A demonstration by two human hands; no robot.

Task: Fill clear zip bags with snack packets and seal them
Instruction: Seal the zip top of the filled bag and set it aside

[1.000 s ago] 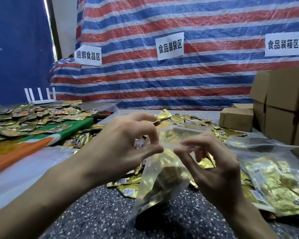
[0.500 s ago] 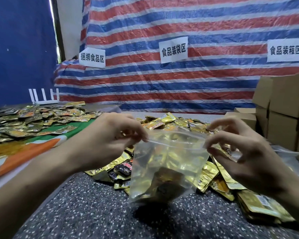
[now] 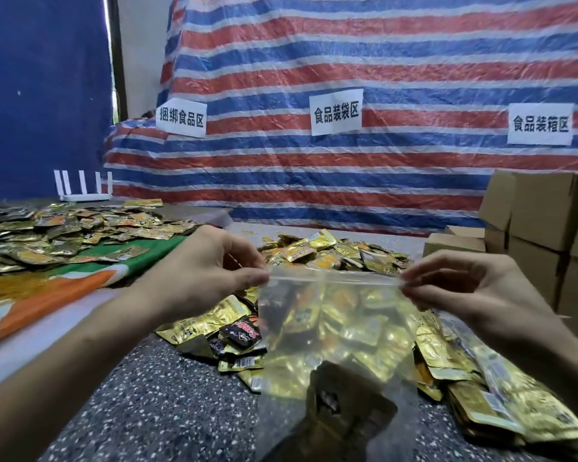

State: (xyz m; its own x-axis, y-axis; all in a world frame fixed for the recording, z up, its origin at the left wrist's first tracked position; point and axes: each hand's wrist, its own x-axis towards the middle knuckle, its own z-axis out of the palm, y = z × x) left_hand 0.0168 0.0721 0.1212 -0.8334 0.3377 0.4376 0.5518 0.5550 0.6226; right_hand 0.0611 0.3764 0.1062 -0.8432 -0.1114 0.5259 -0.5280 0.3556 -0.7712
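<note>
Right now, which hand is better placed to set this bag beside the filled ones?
Right, probably. The right hand pinches the zip bag at its right corner, and the filled bags lie below it; the left hand would cross over.

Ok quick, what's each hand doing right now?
Left hand: closed, pinching the left end of the bag top.
Right hand: closed, pinching the right end.

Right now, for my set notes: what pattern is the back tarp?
Red, blue and white horizontal stripes on the tarp, clearest in the head view.
</note>
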